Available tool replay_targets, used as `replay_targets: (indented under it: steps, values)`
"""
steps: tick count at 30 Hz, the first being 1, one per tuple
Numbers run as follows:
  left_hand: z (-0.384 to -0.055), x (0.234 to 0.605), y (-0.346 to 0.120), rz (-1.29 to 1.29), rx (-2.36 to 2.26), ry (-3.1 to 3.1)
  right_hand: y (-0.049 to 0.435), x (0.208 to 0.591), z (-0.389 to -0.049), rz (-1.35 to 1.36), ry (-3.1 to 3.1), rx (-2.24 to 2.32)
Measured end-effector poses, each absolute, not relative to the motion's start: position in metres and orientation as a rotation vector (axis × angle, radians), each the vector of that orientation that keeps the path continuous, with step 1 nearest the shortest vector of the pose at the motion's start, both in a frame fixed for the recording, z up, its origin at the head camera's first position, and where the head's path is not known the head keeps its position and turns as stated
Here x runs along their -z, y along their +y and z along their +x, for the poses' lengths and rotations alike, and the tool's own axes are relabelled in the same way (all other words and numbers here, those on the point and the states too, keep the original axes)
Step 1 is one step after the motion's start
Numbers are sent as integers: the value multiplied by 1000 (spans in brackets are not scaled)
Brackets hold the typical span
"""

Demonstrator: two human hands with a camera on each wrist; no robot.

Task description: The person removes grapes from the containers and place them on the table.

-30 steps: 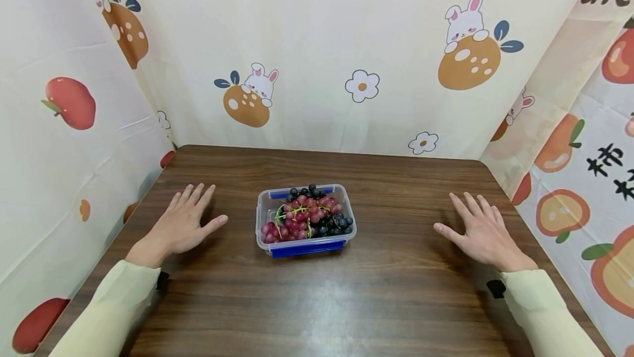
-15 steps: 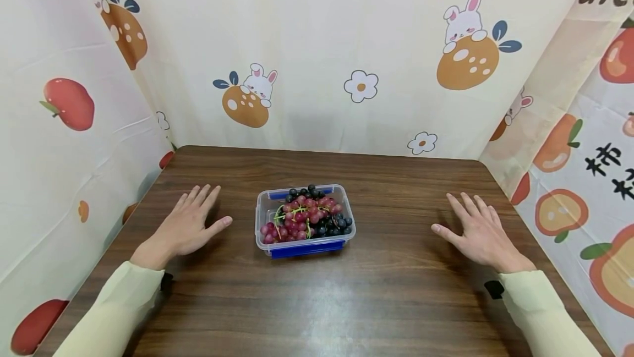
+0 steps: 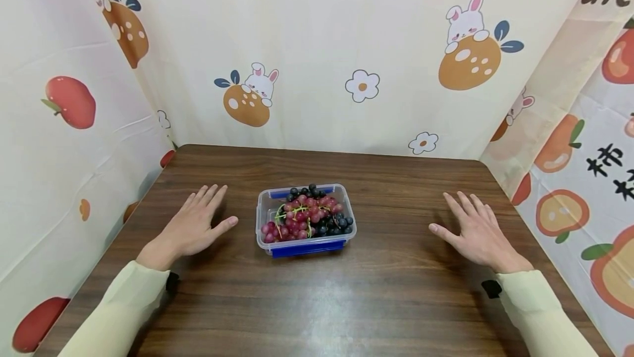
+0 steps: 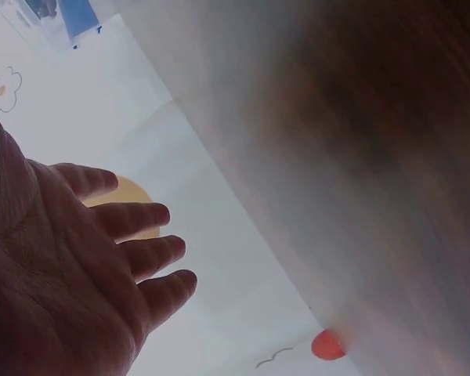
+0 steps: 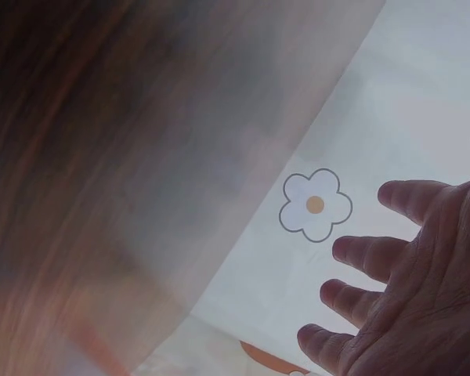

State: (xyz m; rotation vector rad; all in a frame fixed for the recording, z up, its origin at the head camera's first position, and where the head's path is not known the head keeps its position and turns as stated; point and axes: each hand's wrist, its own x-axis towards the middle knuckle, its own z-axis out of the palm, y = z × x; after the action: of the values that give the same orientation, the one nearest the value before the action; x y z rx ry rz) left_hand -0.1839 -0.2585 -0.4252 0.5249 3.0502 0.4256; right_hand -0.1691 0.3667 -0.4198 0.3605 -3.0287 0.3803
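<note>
A clear plastic food container (image 3: pixel 265 214) with blue side clips stands near the middle of the table, lidless in the head view. Inside it lie red grapes (image 3: pixel 307 211) on green stems and dark grapes (image 3: pixel 333 226). My left hand (image 3: pixel 190 228), palm down with fingers spread, is to the left of the container and holds nothing. Farther off on the right, my right hand (image 3: pixel 477 233) is also palm down with straight fingers and nothing in it. In the left wrist view, a corner of the container (image 4: pixel 51 27) shows at the upper left.
The brown wooden table (image 3: pixel 317 302) has rounded far corners. A fabric curtain (image 3: pixel 317 27) printed with fruit, rabbits and flowers stands behind it and along both sides. A black strap (image 3: pixel 492 289) shows at the right cuff.
The left hand has moved a little to the right, closer to the container. My right hand has shifted slightly left. The container and grapes stay where they were.
</note>
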Motion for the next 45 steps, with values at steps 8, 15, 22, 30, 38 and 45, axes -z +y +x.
replay_targets:
  steps: [8,15,22,30,38,45]
  values:
    - [-183,423,-254,544,-450,3045,365,420,-168,359,-3030,-401]
    - [-181,424,-252,561,-487,3036,363,419,-166,352,-3036,-401]
    - [-181,426,-248,605,-563,3019,361,420,-165,377,-3027,-420]
    - [-179,426,-244,639,-648,2992,359,420,-163,381,-3011,-440]
    - [-179,424,-237,654,-718,2961,356,419,-163,390,-3003,-446]
    - [-176,426,-232,665,-742,2943,353,419,-163,416,-2985,-453]
